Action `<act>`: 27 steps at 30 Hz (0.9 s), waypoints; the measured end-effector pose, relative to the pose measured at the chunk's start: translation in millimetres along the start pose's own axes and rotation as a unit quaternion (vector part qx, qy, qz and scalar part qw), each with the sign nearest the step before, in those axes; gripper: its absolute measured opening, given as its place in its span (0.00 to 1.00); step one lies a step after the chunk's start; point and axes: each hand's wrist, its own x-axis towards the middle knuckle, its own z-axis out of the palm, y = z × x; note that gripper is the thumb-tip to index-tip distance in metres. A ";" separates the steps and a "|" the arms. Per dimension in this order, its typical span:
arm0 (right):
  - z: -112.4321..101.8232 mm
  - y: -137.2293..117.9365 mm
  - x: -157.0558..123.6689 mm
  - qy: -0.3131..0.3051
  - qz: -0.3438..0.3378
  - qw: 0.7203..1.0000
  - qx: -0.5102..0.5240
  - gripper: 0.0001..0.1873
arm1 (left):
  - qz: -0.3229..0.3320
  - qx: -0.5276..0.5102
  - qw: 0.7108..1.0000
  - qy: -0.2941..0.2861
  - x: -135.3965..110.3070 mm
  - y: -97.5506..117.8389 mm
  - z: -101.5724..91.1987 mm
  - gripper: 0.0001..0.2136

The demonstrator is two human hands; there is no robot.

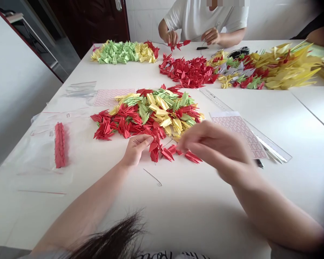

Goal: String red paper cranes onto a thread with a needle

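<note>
Red origami cranes — sharp-pointed — left hand beside them, fingers open; right hand blurred, grip unclear.

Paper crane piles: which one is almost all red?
The far-middle pile of paper cranes, across the table: nearly all red. The nearer pile mixes red, yellow and green; the far-left pile is mostly green and yellow.

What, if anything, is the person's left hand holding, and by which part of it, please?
It cannot be told: the left hand is curled at the edge of the red paper cranes, and no grip on a crane or the dark thread shows.
</note>
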 end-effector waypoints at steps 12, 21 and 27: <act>39.6 71.6 37.8 -0.023 0.086 0.995 -0.043 0.11 | -0.002 0.021 1.000 0.023 1.9 0.8 4.1 0.18; 39.5 80.9 41.3 -0.120 0.139 0.978 0.100 0.18 | 0.006 0.062 0.996 0.056 0.9 2.3 7.5 0.18; 39.3 80.5 40.5 -0.106 0.146 0.981 0.072 0.18 | 0.018 0.056 0.996 0.065 0.0 1.9 7.0 0.15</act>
